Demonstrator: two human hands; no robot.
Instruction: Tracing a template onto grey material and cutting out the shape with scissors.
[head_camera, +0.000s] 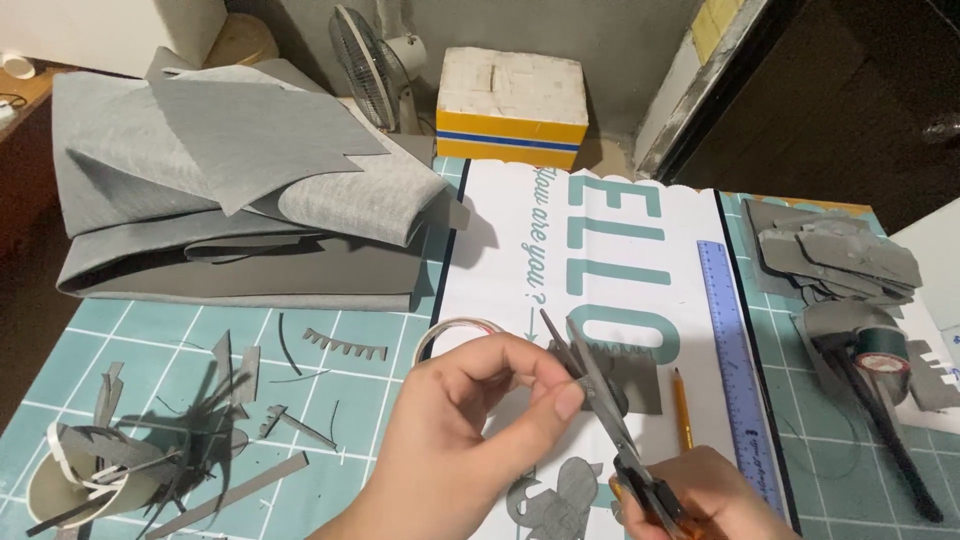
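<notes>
The left hand (470, 430) pinched a small grey piece of felt-like fabric with a jagged cut edge (625, 375) between thumb and fingertips, above the white printed paper sheet (520, 250). The right hand (700, 495) gripped the orange handles of metal scissors (600, 390), whose open blades straddled the fabric, beside a yellow pencil (682, 410) and a blue plastic ruler (735, 360).
</notes>
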